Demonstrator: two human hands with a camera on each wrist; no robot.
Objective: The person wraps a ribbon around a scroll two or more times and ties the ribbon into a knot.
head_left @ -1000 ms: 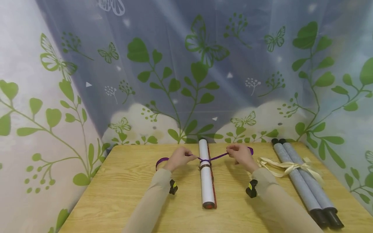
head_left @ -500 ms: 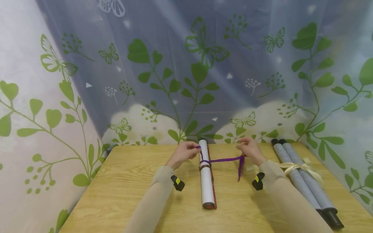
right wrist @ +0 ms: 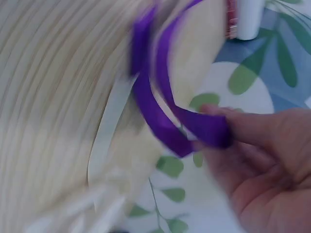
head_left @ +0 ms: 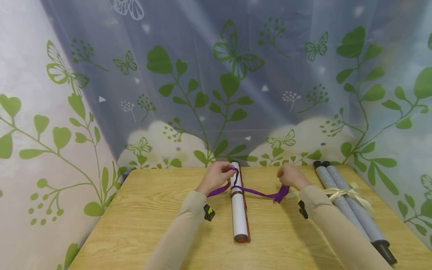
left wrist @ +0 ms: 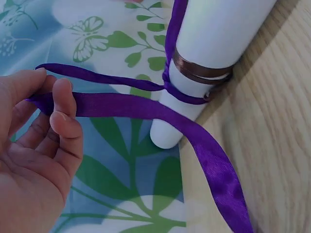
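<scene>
A white rolled scroll [head_left: 240, 217] with dark end caps lies upright in the head view, mid-table. Around it runs a brown cord [left wrist: 194, 70], and just beyond that a purple ribbon [left wrist: 121, 106] is looped and crossed. My left hand [head_left: 217, 176] pinches one side of the ribbon between thumb and fingers, close beside the scroll's far part; a tail hangs down from it. To the right of the scroll, my right hand [head_left: 293, 176] pinches the ribbon's other side, folded into a loop at the fingertips [right wrist: 214, 110]. Between scroll and right hand this side sags slackly.
Two grey scrolls [head_left: 351, 204] with black ends lie at the table's right, tied together by a cream ribbon [head_left: 339, 194]. The cream ribbon's loose end runs near my right wrist. Behind the wooden table [head_left: 152, 225] hangs a leaf-patterned curtain [head_left: 189, 123].
My left hand has moved right, toward the scroll, bringing its ribbon end up over it. The right hand has shifted outward; its ribbon side, taut earlier, now sags and is folded.
</scene>
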